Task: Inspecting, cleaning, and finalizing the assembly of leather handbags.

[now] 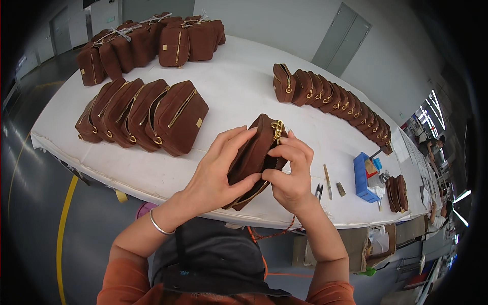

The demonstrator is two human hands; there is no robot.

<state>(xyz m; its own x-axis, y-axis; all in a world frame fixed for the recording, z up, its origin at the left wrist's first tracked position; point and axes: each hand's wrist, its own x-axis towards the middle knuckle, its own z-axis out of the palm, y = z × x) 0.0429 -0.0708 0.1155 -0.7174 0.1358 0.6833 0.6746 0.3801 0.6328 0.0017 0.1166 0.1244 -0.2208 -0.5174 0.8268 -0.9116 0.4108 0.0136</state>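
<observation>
Between my two hands, above the near edge of the white table, is a brown zippered bag (256,147) with gold hardware at its far end. Its zipper is undone, and the dark inside shows through the gap. My left hand (216,170) wraps the bag's left side, fingers along the outer wall and thumb at the opening. With bent fingers, my right hand (291,175) pinches the right zipper edge; the fingertips are partly hidden by the bag's rim. A silver bangle (158,223) circles my left wrist.
Brown bags stand in a row (178,119) at left, in bundles (190,43) behind, and in a long line (351,104) at right. Beside my right hand lie small snips (318,191), a thin stick tool (328,181) and a blue bin (362,178). People work far right.
</observation>
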